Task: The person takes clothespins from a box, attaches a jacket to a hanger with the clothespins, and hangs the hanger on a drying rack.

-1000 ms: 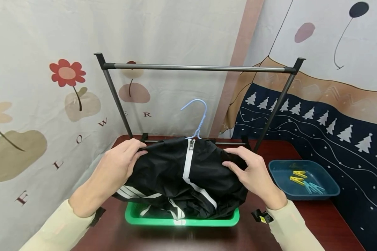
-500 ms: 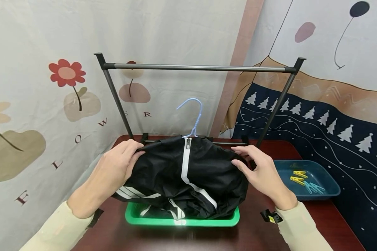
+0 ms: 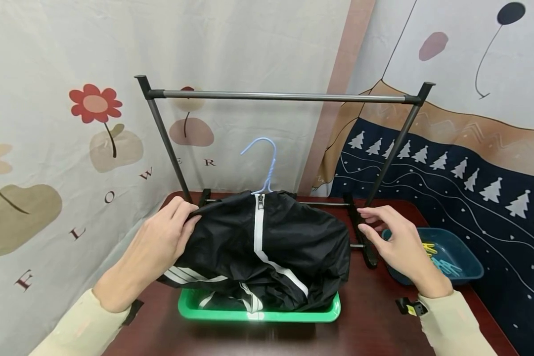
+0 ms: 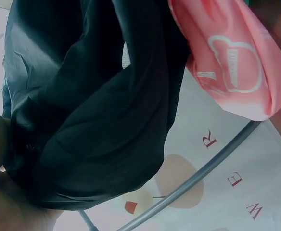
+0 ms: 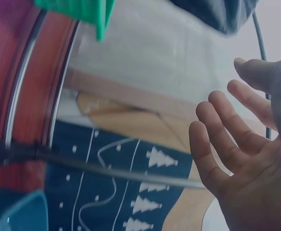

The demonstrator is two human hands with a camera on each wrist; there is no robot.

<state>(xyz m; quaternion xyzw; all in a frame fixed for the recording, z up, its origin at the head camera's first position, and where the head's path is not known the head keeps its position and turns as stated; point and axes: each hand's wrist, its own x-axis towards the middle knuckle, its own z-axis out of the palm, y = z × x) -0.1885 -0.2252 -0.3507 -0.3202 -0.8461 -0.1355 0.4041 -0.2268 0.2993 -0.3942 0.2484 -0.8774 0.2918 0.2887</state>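
A black zip jacket point(image 3: 311, 237) with white stripes hangs on a light blue hanger point(image 3: 271, 170), whose hook sticks up from the collar. My left hand point(image 3: 160, 242) pinches the jacket at its left shoulder, thumb in front. To the right of the jacket, my right hand point(image 3: 400, 247) is held apart from it, fingers loosely bent and holding nothing; the right wrist view shows its fingers point(image 5: 217, 144) spread. The jacket's lower part lies over a green basket point(image 3: 293, 316). Behind the black cloth point(image 4: 102, 134) in the left wrist view is pink fabric point(image 4: 241, 62) with a white outline print.
A grey metal rack point(image 3: 276, 96) stands behind the jacket, its top bar running across. At the right, partly behind my right hand, a dark teal tray point(image 3: 471, 274) holds yellow clips point(image 3: 428, 248) and blue clips point(image 3: 447, 267). Printed curtains hang behind the dark red table point(image 3: 360, 321).
My right hand has let go of the jacket's right shoulder and moved off to the right. The hanger and collar have shifted slightly left; the left hand keeps its hold.
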